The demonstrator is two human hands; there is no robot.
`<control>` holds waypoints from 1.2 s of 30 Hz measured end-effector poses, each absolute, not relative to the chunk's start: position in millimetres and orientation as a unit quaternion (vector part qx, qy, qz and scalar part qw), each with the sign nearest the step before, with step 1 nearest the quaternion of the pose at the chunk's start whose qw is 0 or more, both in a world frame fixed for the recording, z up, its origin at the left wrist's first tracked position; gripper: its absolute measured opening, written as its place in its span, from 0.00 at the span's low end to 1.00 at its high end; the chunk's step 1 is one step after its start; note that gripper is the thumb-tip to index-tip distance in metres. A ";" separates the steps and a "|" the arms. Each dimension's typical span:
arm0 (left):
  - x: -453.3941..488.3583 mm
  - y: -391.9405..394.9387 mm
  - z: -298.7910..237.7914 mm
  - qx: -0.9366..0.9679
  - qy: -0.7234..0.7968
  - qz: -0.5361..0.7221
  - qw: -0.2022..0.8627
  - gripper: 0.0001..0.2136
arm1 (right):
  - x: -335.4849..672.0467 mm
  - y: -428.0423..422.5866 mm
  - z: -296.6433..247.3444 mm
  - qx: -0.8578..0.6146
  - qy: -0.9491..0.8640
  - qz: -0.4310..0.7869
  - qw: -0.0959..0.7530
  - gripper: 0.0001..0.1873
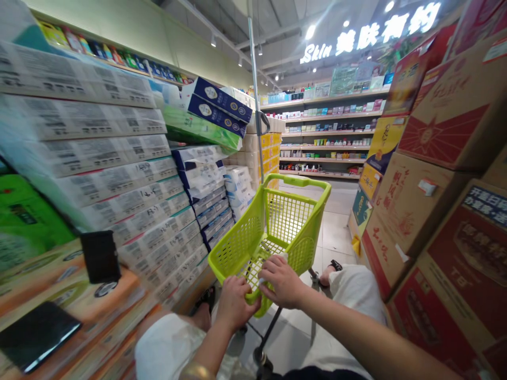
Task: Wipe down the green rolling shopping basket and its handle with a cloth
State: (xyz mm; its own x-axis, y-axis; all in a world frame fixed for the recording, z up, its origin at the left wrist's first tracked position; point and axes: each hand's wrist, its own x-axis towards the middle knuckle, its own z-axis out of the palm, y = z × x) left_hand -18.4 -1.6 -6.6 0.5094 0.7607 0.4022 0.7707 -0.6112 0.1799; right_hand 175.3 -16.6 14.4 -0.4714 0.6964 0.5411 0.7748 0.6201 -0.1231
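A lime-green shopping cart (297,182) with a lattice plastic basket stands right in front of me, between my legs. My left hand (236,303) is closed around the near rim of its basket. On the same rim, just to the right, lies my right hand (282,282) with its fingers bent over the edge. Bits of something white, like a wipe, show at its fingers, though most of it is hidden. Nothing lies in the visible part of the basket. A thin metal pole (255,79) rises at the cart's left side.
Wrapped packs (87,121) are stacked high on the left. A black phone (37,335) and a small black object (100,256) lie on orange packs (130,287). Cardboard cartons (447,116) rise on the right. Product shelves (325,148) stand beyond the tiled floor (332,229).
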 end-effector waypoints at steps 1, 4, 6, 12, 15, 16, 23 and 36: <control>-19.2 1.5 -5.6 -0.870 -0.441 -0.221 0.010 0.11 | 176.5 -14.5 15.1 -0.421 -0.862 -0.072 0.272 0.07; -21.5 10.5 -2.8 -0.870 -0.448 -0.208 0.006 0.10 | 197.1 0.4 19.3 -0.442 -0.852 -0.091 0.264 0.06; -21.6 15.9 -1.4 -0.867 -0.454 -0.203 0.006 0.11 | 214.6 12.7 21.6 -0.485 -0.822 -0.103 0.281 0.06; -14.3 30.7 -0.6 -0.866 -0.461 -0.192 0.010 0.12 | 203.6 23.8 15.7 -0.539 -0.768 -0.100 0.331 0.06; -11.3 36.1 -1.5 -0.870 -0.454 -0.191 0.011 0.10 | 186.8 19.2 12.1 -0.497 -0.801 -0.087 0.321 0.04; -10.7 37.2 -1.6 -0.872 -0.451 -0.192 0.010 0.10 | 187.2 19.2 12.2 -0.483 -0.813 -0.085 0.314 0.03; -8.4 41.0 1.9 -0.872 -0.444 -0.205 0.002 0.12 | 234.6 41.8 19.5 -0.543 -0.764 -0.116 0.328 0.07; -11.0 54.2 1.5 -0.874 -0.441 -0.203 -0.006 0.11 | 231.0 48.7 21.1 -0.513 -0.798 -0.109 0.298 0.08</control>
State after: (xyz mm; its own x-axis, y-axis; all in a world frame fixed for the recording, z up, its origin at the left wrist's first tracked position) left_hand -11.0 54.2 1.5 0.5279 0.7736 0.3504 0.7688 -0.6106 0.1899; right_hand 231.0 48.7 21.1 -0.2964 0.7523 0.5884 0.8830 0.4506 -0.1313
